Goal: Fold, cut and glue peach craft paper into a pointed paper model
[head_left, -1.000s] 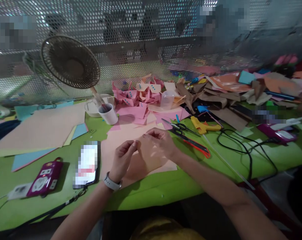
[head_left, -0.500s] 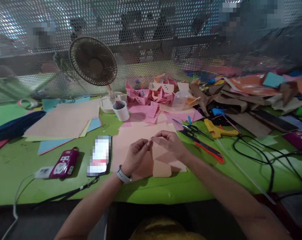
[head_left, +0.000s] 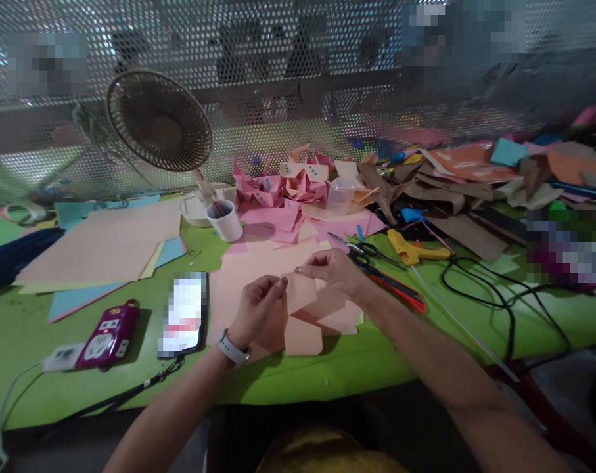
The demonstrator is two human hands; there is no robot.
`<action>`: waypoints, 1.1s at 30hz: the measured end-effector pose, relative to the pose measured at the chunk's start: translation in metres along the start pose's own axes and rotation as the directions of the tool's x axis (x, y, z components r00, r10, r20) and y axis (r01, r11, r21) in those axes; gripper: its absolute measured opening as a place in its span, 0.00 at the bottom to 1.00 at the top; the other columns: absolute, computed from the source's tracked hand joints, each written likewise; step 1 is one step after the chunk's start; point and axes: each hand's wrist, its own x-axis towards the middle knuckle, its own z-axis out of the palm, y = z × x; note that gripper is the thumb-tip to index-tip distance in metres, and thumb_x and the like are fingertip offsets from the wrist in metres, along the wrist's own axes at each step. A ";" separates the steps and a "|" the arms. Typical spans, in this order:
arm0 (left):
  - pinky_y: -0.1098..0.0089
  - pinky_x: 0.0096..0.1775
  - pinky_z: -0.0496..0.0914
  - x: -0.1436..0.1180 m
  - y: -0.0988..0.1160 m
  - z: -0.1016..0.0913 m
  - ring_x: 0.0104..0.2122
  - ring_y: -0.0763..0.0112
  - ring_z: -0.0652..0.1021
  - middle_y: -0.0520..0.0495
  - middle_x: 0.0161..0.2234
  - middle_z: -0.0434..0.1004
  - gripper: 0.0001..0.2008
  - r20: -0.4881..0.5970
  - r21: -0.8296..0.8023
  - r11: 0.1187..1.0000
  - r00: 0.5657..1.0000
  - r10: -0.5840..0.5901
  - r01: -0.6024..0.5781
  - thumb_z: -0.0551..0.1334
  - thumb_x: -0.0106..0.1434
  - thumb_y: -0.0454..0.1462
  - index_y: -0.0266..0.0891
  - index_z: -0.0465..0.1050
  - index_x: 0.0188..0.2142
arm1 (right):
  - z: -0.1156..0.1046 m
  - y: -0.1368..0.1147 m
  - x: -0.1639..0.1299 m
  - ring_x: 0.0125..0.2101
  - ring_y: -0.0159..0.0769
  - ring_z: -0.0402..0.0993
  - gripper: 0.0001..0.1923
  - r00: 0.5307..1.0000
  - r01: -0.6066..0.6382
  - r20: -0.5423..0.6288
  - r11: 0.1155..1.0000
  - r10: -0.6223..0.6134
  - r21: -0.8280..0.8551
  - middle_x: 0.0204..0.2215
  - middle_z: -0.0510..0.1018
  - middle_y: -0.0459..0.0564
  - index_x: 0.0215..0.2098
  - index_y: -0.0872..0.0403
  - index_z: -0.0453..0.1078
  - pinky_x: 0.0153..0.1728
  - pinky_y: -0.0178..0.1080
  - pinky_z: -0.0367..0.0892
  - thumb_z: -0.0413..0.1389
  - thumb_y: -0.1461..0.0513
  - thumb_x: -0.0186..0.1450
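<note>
Above the peach sheets on the green table (head_left: 426, 355), the left hand (head_left: 256, 315) and right hand (head_left: 333, 270) are pinching a small peach paper piece (head_left: 300, 292) by opposite corners, best kept taut and level.

1. A paper (head_left: 301, 293) sits between the left hand (head_left: 258, 315) and right hand (head_left: 334, 269).
2. A phone (head_left: 183, 314) lies left of the left hand (a watch (head_left: 231, 348) on its wrist).
3. Scissors (head_left: 364, 253) lie just right of the right hand.
4. A cup (head_left: 225, 220) and fan (head_left: 160, 121) stand behind the left hand.
</note>
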 end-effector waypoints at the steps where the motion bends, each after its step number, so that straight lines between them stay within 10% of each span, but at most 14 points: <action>1: 0.72 0.29 0.63 0.001 -0.001 -0.002 0.26 0.74 0.68 0.52 0.23 0.70 0.17 -0.017 -0.011 1.000 1.000 0.002 -0.002 0.65 0.60 0.49 0.37 0.73 0.28 | -0.006 -0.001 0.003 0.23 0.30 0.68 0.16 1.000 -0.001 -0.018 1.000 0.001 0.010 0.20 0.77 0.46 0.22 0.56 0.76 0.29 0.36 0.62 0.70 0.53 0.46; 6: 0.72 0.31 0.65 0.002 -0.001 -0.002 0.26 0.74 0.69 0.52 0.24 0.71 0.17 -0.012 -0.043 0.999 1.000 0.006 -0.006 0.65 0.60 0.49 0.37 0.73 0.28 | -0.016 -0.007 0.006 0.31 0.34 0.73 0.16 0.995 0.084 -0.066 0.994 -0.079 0.074 0.27 0.80 0.48 0.26 0.55 0.76 0.39 0.38 0.65 0.67 0.50 0.51; 28: 0.69 0.35 0.71 -0.001 0.008 -0.007 0.29 0.70 0.76 0.48 0.27 0.77 0.14 0.196 -0.018 1.000 0.981 0.009 -0.006 0.63 0.61 0.46 0.37 0.76 0.30 | 0.007 -0.011 -0.018 0.24 0.29 0.65 0.15 0.987 0.023 0.161 0.991 -0.001 -0.135 0.21 0.75 0.45 0.24 0.56 0.75 0.26 0.35 0.59 0.67 0.52 0.50; 33: 0.62 0.43 0.75 0.005 0.010 -0.012 0.35 0.64 0.82 0.43 0.31 0.82 0.15 0.025 -0.206 0.977 0.998 -0.052 0.056 0.63 0.62 0.47 0.36 0.76 0.36 | -0.014 -0.012 -0.003 0.22 0.27 0.64 0.15 0.999 -0.007 -0.032 0.997 0.010 0.083 0.20 0.73 0.42 0.22 0.55 0.73 0.26 0.34 0.59 0.70 0.54 0.45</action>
